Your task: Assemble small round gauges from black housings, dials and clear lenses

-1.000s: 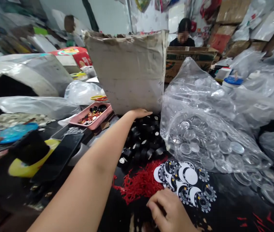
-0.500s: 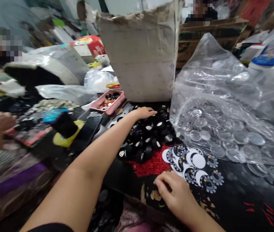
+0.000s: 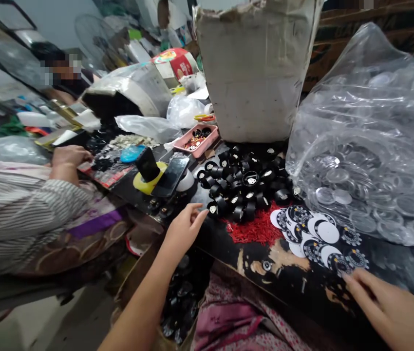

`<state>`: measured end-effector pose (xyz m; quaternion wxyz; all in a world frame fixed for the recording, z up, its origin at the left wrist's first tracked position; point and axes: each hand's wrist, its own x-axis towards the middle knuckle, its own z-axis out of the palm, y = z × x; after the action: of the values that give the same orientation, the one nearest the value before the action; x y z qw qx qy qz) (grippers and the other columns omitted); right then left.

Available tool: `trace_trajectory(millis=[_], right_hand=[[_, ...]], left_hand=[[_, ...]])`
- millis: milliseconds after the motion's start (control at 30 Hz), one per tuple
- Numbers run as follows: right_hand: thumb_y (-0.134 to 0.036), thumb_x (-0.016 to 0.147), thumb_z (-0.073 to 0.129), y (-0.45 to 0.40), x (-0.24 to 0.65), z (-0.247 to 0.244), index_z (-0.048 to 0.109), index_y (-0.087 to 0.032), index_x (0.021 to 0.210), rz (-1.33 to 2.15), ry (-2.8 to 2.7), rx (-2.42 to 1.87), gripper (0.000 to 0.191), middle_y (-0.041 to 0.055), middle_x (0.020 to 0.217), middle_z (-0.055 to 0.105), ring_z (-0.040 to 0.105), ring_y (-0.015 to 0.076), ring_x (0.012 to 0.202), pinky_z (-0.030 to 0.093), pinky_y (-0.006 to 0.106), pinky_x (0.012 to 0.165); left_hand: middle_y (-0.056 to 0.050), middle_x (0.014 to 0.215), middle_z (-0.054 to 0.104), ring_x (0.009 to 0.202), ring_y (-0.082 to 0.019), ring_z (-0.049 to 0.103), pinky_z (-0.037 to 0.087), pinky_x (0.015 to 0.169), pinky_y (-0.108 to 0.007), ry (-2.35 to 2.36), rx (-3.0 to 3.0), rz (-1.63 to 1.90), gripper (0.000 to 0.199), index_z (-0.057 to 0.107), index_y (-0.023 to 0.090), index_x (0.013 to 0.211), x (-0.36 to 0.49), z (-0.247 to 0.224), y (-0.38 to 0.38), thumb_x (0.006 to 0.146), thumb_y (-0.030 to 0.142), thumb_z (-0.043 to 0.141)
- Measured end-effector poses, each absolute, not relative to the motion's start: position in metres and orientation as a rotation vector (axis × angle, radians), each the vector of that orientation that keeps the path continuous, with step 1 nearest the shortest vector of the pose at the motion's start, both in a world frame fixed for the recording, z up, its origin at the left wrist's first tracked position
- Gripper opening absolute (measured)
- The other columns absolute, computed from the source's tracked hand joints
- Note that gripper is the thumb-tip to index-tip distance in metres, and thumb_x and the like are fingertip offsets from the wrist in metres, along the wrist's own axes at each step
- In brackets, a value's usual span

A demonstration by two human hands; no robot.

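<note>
Partly overlapped dial discs, right hand at them, contact unclear

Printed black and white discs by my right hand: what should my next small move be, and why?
Probably pinch the edge of the nearest printed disc with the right hand: the hand is right by it, and the disc lies at the near edge of the pile with its face mostly uncovered. Whether they touch is hard to tell.
</note>
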<state>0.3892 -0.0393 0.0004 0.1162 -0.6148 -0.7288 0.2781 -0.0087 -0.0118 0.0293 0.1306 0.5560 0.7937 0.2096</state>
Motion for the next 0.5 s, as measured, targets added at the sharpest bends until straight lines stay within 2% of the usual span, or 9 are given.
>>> trace_trajectory(millis=[100,200,300,433,500], right_hand=[[-0.042,0.09,0.044,-0.031,0.376,0.002,0.061,-0.025,0.072,0.778,-2.256,-1.822,0.03,0.0056,0.073,0.074,0.07,0.0273,0.07,0.046,0.037,0.065],[-0.034,0.094,0.045,-0.02,0.342,0.009,0.063,-0.023,0.087,0.763,-2.302,-1.751,0.022,0.0063,0.088,0.074,0.069,0.0281,0.086,0.045,0.041,0.077],[-0.028,0.095,0.047,-0.017,0.327,0.015,0.065,-0.022,0.096,0.822,-2.29,-1.656,0.018,0.006,0.1,0.073,0.067,0.0245,0.095,0.046,0.039,0.083],[-0.028,0.097,0.046,-0.034,0.345,0.019,0.066,-0.024,0.097,0.887,-2.14,-1.653,0.02,0.0033,0.097,0.073,0.067,0.0211,0.092,0.046,0.036,0.083],[-0.031,0.097,0.046,-0.042,0.357,0.017,0.066,-0.023,0.093,0.869,-2.033,-1.685,0.022,0.0032,0.091,0.073,0.066,0.0213,0.086,0.047,0.036,0.079]], left_hand=[[-0.007,0.093,0.074,0.083,-0.025,0.071,0.054,0.074,-0.034,2.321,1.479,0.643,0.053,0.058,0.018,0.123,-0.001,0.004,-0.014,0.087,0.056,0.052],[-0.01,0.098,0.072,0.088,-0.029,0.07,0.052,0.079,-0.039,2.322,1.406,0.701,0.056,0.057,0.02,0.126,0.01,-0.003,0.008,0.083,0.055,0.059],[-0.013,0.105,0.07,0.095,-0.033,0.067,0.049,0.087,-0.046,2.307,1.364,0.788,0.055,0.058,0.018,0.123,0.009,-0.002,0.026,0.08,0.05,0.064],[-0.008,0.105,0.065,0.098,-0.032,0.063,0.045,0.095,-0.049,2.209,1.308,0.966,0.048,0.06,0.02,0.117,-0.002,-0.004,0.026,0.077,0.043,0.07],[-0.003,0.102,0.062,0.109,-0.032,0.058,0.04,0.1,-0.049,2.095,1.246,1.094,0.039,0.06,0.022,0.113,-0.004,-0.007,0.019,0.08,0.04,0.068]])
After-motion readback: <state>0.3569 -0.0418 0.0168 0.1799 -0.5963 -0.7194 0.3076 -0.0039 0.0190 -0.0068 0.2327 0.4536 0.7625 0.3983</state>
